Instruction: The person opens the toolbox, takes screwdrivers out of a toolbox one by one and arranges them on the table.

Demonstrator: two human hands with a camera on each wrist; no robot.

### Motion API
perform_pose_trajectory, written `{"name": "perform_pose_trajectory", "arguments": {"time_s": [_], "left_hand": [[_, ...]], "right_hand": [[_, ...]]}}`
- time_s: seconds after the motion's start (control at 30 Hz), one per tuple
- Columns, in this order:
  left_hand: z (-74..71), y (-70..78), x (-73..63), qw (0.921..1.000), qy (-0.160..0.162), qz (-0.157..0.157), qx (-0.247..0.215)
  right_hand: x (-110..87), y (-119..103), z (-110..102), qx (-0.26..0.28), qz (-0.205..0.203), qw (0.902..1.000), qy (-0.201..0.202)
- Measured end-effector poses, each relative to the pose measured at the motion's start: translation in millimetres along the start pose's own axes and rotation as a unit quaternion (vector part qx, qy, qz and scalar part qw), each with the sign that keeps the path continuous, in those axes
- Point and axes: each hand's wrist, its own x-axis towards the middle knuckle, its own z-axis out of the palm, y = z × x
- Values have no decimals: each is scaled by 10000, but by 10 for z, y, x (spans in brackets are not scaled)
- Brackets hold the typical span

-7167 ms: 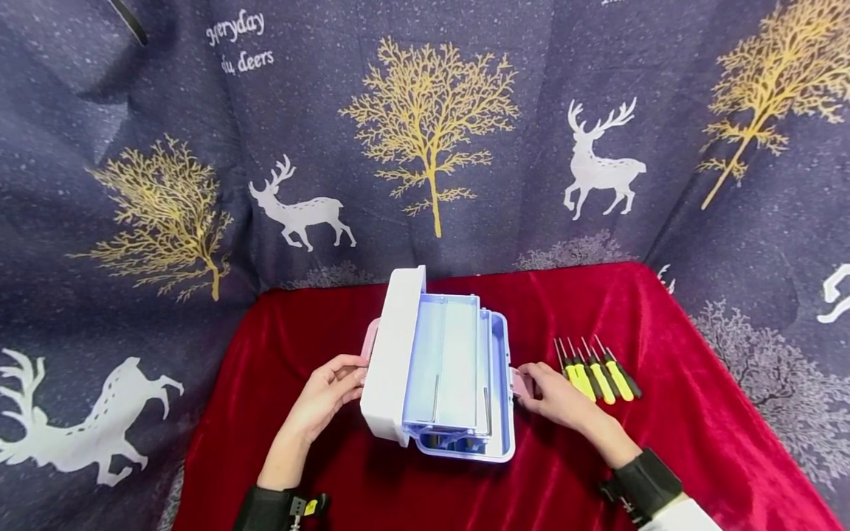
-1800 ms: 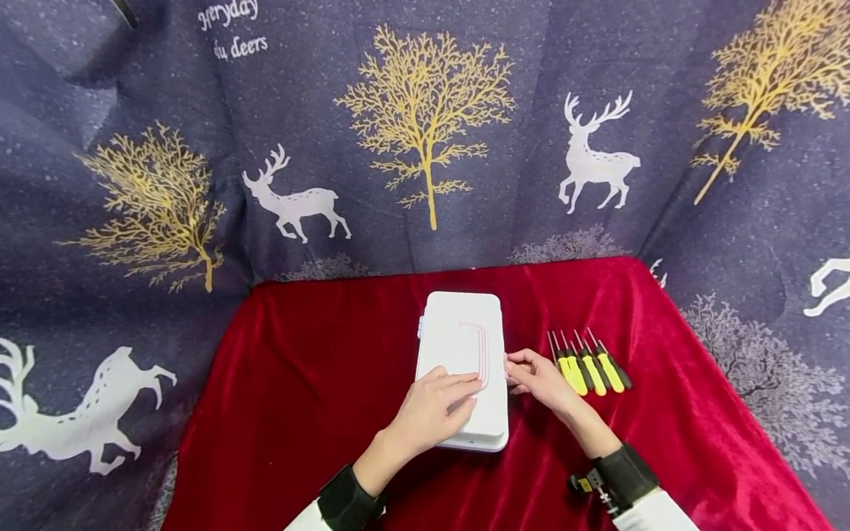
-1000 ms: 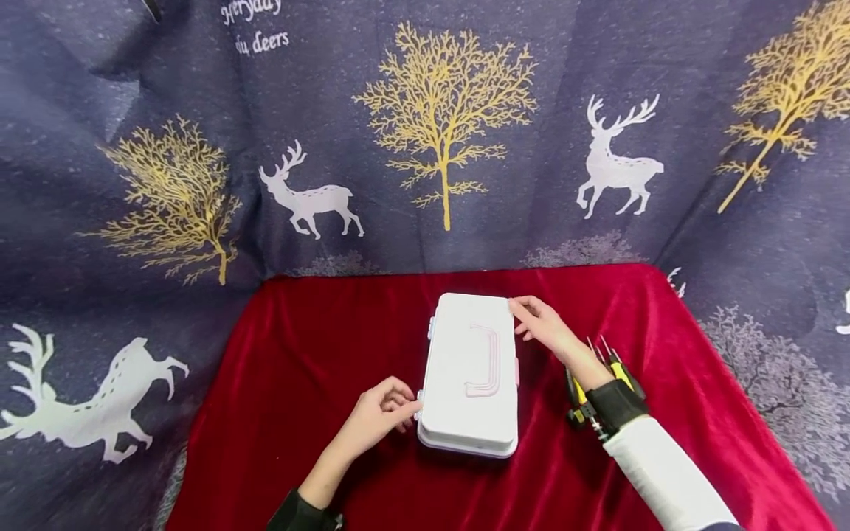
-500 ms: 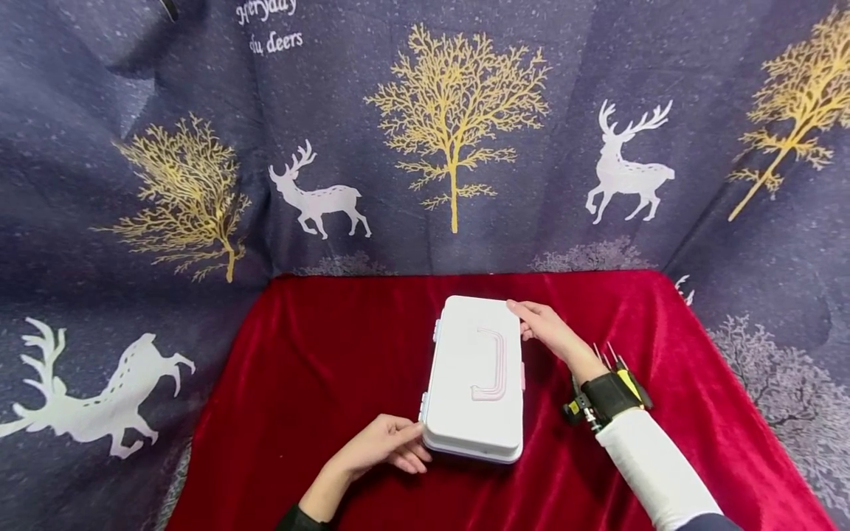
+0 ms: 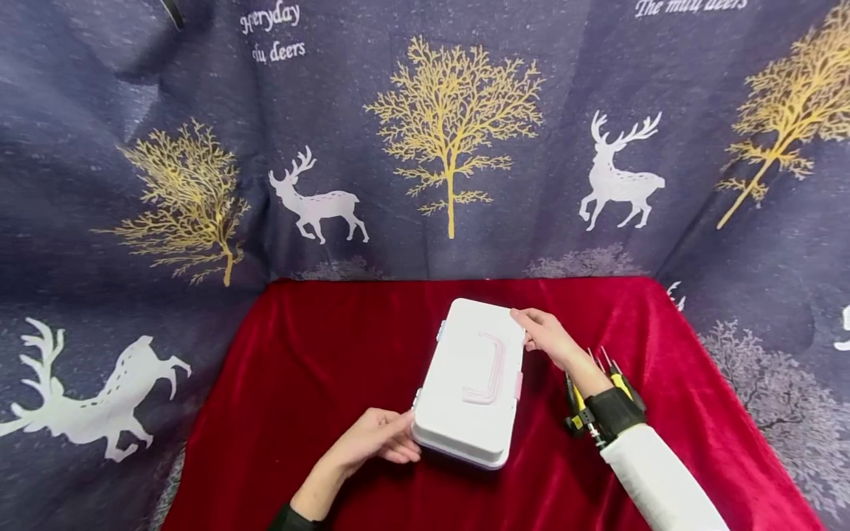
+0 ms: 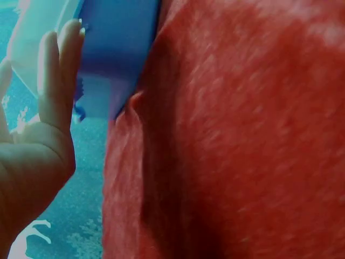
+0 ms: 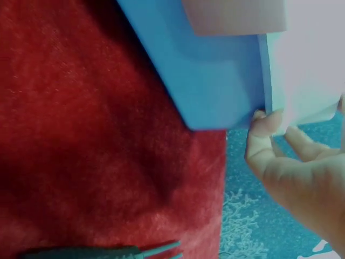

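A toolbox (image 5: 458, 376) with its white lid down lies on the red cloth. A pink handle (image 5: 494, 369) is folded flat on the lid, and a pink latch (image 5: 519, 385) sits on the right side. My left hand (image 5: 372, 441) grips the near left corner, thumb at the lid's edge; in the left wrist view its fingers (image 6: 51, 75) lie along the blue base (image 6: 118, 48). At the far right corner my right hand (image 5: 547, 335) pinches the rim. The right wrist view shows its fingertips (image 7: 264, 123) at the seam between blue base and lid.
Several screwdrivers (image 5: 619, 380) with yellow and black handles lie right of the toolbox, partly hidden under my right wrist band (image 5: 611, 410). A red velvet cloth (image 5: 319, 354) covers the table. Behind hangs a dark curtain (image 5: 412, 133) printed with deer and trees.
The toolbox stood open with its trays showing, then its lid came down. My hands moved from lid and latch to opposite corners, and the toolbox has turned slightly clockwise.
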Motion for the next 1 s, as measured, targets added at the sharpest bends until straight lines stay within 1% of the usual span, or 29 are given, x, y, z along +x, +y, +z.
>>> {"name": "perform_pose_trajectory", "arguments": {"time_s": [0.1,0.27,0.4,0.5,0.6,0.77,0.87,1.0], "left_hand": [[-68,62,27,9986,529,-37,89],[-195,194,144,9909,1318,-17,276],[-280,334,260,9814,1873,90,411],[-350,431,352,9750,2168,181,443],[-426,488,463,9714,2326,224,428],[-500,524,605,9663,2448,298,737],[-500,501,665,9646,2474,345,845],[-473,430,724,9659,2446,420,741]], "right_hand": [[-108,-6,-13,4,53,9999,96],[-324,27,-42,483,301,9981,226],[-534,53,-39,840,466,9953,156],[-720,10,11,1028,581,9930,-32],[-889,-24,86,1153,656,9908,-257],[-1053,6,169,1115,696,9901,-500],[-1094,64,181,1049,717,9903,-559],[-1128,127,160,927,729,9916,-536]]}}
